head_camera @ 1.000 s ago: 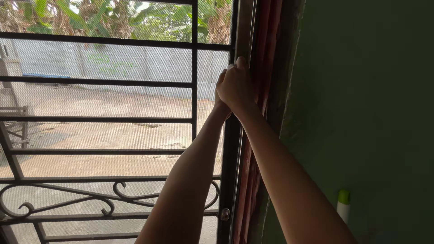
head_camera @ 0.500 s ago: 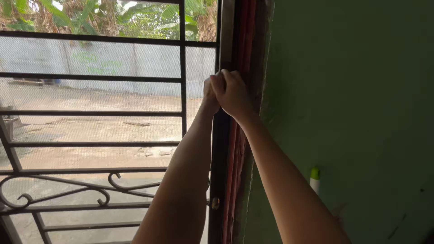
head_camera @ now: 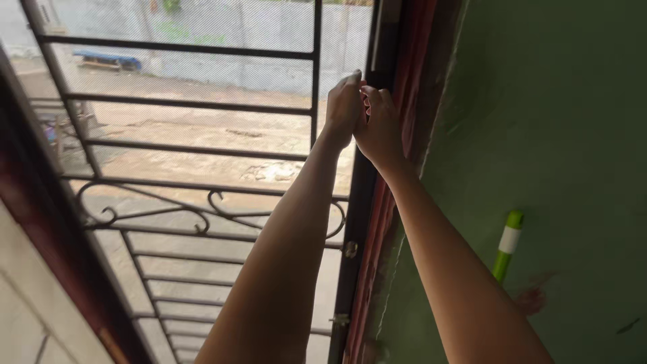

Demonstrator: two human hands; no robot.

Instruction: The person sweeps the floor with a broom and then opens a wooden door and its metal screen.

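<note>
Now | left hand (head_camera: 344,106), right hand (head_camera: 379,125): grips at door frame (head_camera: 357,222) edge, fingertips hidden, closure unclear

My left hand (head_camera: 344,108) and right hand (head_camera: 379,125) meet, touching, on the dark metal door frame (head_camera: 357,222). Frame edge: narrow upright bar, black, tilted in view. Mesh and horizontal bars adjoin it on its left.

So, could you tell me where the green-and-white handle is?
The green-and-white handle leans against the green wall at lower right, right of the right forearm.
</note>
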